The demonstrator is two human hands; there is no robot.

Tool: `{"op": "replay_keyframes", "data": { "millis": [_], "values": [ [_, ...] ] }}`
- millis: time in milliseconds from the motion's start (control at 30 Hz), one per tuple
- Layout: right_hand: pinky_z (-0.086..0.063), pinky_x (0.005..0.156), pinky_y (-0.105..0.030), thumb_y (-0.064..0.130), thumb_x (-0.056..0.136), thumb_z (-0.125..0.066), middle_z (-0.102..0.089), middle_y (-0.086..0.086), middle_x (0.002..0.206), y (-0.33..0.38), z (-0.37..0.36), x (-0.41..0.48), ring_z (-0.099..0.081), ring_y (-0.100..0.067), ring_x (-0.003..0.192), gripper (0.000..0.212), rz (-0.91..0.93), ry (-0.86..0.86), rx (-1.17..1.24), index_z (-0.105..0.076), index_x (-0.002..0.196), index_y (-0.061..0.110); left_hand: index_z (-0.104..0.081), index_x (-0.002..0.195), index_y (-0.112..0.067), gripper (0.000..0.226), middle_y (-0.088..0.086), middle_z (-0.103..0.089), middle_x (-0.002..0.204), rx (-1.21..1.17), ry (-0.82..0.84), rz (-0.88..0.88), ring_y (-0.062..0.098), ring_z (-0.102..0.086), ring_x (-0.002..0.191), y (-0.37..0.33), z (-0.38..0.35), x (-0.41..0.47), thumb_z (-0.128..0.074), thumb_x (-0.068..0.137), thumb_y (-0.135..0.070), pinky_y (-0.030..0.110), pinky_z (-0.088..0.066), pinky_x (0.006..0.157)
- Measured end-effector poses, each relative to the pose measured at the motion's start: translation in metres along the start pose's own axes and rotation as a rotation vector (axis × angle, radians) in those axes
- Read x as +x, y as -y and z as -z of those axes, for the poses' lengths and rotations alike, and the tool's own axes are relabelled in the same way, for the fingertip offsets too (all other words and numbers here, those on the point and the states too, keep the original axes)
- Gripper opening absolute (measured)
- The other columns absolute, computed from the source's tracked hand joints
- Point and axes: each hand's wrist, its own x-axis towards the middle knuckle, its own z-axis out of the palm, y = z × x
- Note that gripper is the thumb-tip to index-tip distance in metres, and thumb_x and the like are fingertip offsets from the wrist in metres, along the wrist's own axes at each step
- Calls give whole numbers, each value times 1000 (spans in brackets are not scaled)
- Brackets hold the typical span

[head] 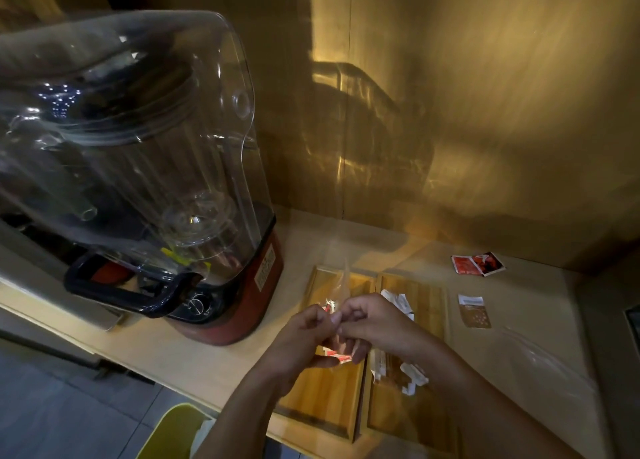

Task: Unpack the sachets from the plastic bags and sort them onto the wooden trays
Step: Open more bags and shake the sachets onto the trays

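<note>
Both hands meet above the left wooden tray (322, 393): left hand (304, 337) and right hand (377, 323) pinch a clear plastic bag (341, 282) of red sachets (337, 354). Probably light, limp, slippery film; grip its open edge.

A pale wooden counter (214, 365) carries everything. Left of the joined hands (341, 334) stands a red blender (194, 216) under a clear hood. Directly beneath the grip lie two wooden trays (325, 399), side by side. Right of the hands and beyond them rest a red sachet (477, 264), a brown sachet (473, 311) and a clear plastic bag (547, 361).
</note>
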Motion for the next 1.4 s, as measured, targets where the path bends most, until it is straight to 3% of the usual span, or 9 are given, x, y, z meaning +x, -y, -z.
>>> {"op": "replay_keyframes", "data": {
  "millis": [133, 200, 300, 467, 633, 867, 1033, 1200, 1400],
  "values": [
    [-59, 60, -35, 4, 79, -64, -62, -11, 87, -10, -4, 2, -67, -26, 81, 9, -28, -65, 144, -60, 79, 12, -51, 98, -5, 39, 11, -61, 87, -135, 0, 65, 19, -65, 75, 7, -4, 6, -70, 75, -29, 35, -59, 72],
    [-58, 61, -40, -1, 76, -60, -61, -13, 86, -14, -5, 3, -64, -26, 78, 12, -69, -94, 285, -58, 82, 9, -54, 107, -11, 42, 6, -62, 82, -161, -10, 79, 14, -61, 67, 8, -7, 8, -70, 74, -31, 29, -56, 64],
    [-53, 54, -35, -6, 80, -53, -60, -13, 82, -20, -6, 6, -60, -23, 67, 18, -138, -126, 414, -55, 90, 8, -64, 95, -11, 31, -5, -59, 67, -64, 13, 99, 7, -51, 58, 10, -11, 13, -65, 80, -38, 22, -43, 55],
    [-43, 46, -29, -4, 84, -50, -53, -11, 64, -30, -1, 5, -47, -17, 47, 15, -135, -167, 561, -53, 95, 6, -68, 93, -10, 20, 2, -70, 80, -138, 55, 133, 13, -63, 71, 17, -8, 19, -64, 82, -26, 27, -47, 65],
    [-47, 47, -30, 2, 84, -56, -58, -7, 57, -33, 0, 1, -54, -17, 47, 7, -148, -217, 381, -59, 82, 8, -68, 89, -3, 24, 11, -73, 79, -185, 12, 197, 19, -70, 72, 21, -8, 23, -45, 94, -6, 30, -58, 62],
    [-55, 53, -34, 11, 83, -63, -62, -13, 74, -28, 3, -5, -62, -19, 66, 7, -116, -197, 317, -65, 86, 5, -70, 80, 1, 8, 14, -70, 70, -140, -145, 148, 20, -66, 60, 19, -2, 24, -62, 82, -1, 29, -56, 54],
    [-58, 61, -35, 28, 79, -69, -71, -17, 92, -18, -1, -7, -70, -30, 78, 20, -78, -143, 205, -69, 89, 11, -66, 71, -3, 17, 2, -70, 55, -37, -179, 28, 12, -66, 51, 8, -15, 17, -57, 82, 6, 22, -52, 46],
    [-57, 56, -26, 29, 83, -64, -71, -9, 74, -11, -3, -9, -71, -16, 59, 13, -92, -202, 81, -66, 78, 17, -64, 62, -12, 26, 0, -67, 52, 37, -205, -30, 13, -63, 50, 8, -23, 17, -60, 80, 7, 25, -52, 47],
    [-57, 61, -36, 12, 89, -48, -65, -9, 65, -7, 3, -7, -68, -23, 60, 26, -159, -186, -74, -62, 66, 13, -62, 64, -9, 22, 9, -66, 65, 28, -192, -28, 19, -64, 60, 15, -30, 17, -60, 81, 4, 28, -53, 53]
  ]
}}
